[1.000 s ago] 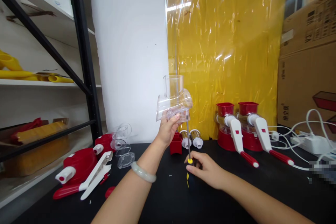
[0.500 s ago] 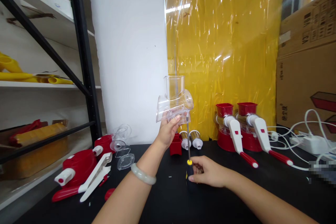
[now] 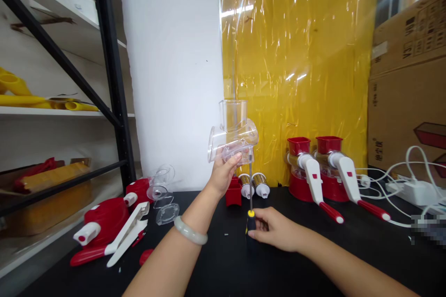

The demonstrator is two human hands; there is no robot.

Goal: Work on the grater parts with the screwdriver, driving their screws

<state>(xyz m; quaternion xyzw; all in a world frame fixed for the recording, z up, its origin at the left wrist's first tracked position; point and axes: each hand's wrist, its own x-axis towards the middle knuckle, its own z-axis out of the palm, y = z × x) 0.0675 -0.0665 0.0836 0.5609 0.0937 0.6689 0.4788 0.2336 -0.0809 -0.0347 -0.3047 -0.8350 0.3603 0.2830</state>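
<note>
My left hand [image 3: 223,174] grips a clear plastic grater housing [image 3: 233,137] by its lower edge and holds it up above the table. The housing has a square chute on top and a round barrel lying sideways. My right hand [image 3: 270,229] is closed around the dark handle of a screwdriver [image 3: 250,195] with a yellow collar. The screwdriver stands upright, its shaft pointing up. Its tip meets the underside of the housing at the right corner; a screw there is too small to make out.
Behind my hands lie a red square hopper [image 3: 233,192] and two grater drums [image 3: 260,185]. Two assembled rotary graters [image 3: 299,171] stand at right, near white cables [image 3: 393,176]. Red bases [image 3: 106,218], handles and clear parts [image 3: 167,213] lie at left beside a shelf rack [image 3: 111,55].
The clear housing has turned slightly in my left hand. My right hand has shifted its hold a little on the screwdriver handle, and the tip stays at the same corner.
</note>
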